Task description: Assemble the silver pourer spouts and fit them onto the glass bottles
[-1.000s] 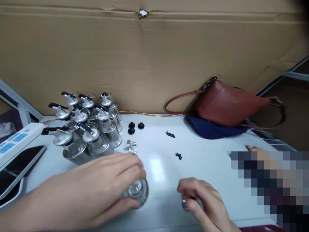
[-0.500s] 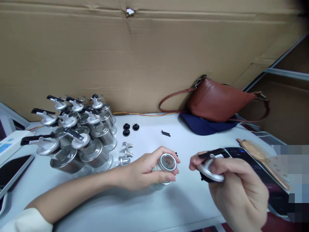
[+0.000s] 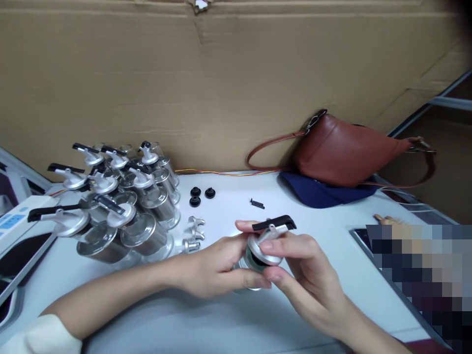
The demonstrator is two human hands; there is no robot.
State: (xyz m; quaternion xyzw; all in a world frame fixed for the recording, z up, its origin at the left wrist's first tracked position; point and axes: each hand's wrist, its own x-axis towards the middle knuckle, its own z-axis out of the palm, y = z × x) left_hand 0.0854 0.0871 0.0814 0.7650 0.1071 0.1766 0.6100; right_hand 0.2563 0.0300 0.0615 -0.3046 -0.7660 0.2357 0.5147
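Now the spout top (image 3: 258,250) at the mouth of the glass bottle (image 3: 248,260), earlier apart to its right, pinched by the right hand (image 3: 311,280), left hand (image 3: 216,270) wrapped around the bottle.

Looks like shiny silver metal on the pouring top (image 3: 254,242), with smooth black plastic on its lever (image 3: 275,221). Shows clear, glossy glass and smooth grey metal on the bottles (image 3: 145,231). Looks like smooth leather on the bag (image 3: 335,150), dull cloth on the cap (image 3: 317,195), creased cardboard on the wall (image 3: 206,98). Shines faintly on the worktop (image 3: 228,211).
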